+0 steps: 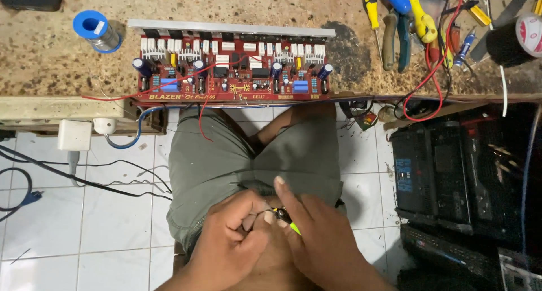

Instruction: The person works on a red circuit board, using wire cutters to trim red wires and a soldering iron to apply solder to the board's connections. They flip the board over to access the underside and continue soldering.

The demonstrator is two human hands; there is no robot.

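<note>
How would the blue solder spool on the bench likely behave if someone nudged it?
The blue solder spool appears to lie tilted on its side, so its round flanges would probably let it roll. Its wound metal wire suggests it is heavy for its size. The rough, speckled bench may slow it.

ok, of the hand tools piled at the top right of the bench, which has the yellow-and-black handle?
The screwdriver with the yellow-and-black handle, leftmost in the pile. Right of it lie pliers with dark green grips and a tool with a plain yellow handle.

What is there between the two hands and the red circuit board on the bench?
In the head view, only the lap in grey-green shorts lies between the hands and the circuit board; a loose red wire hangs over it.
</note>
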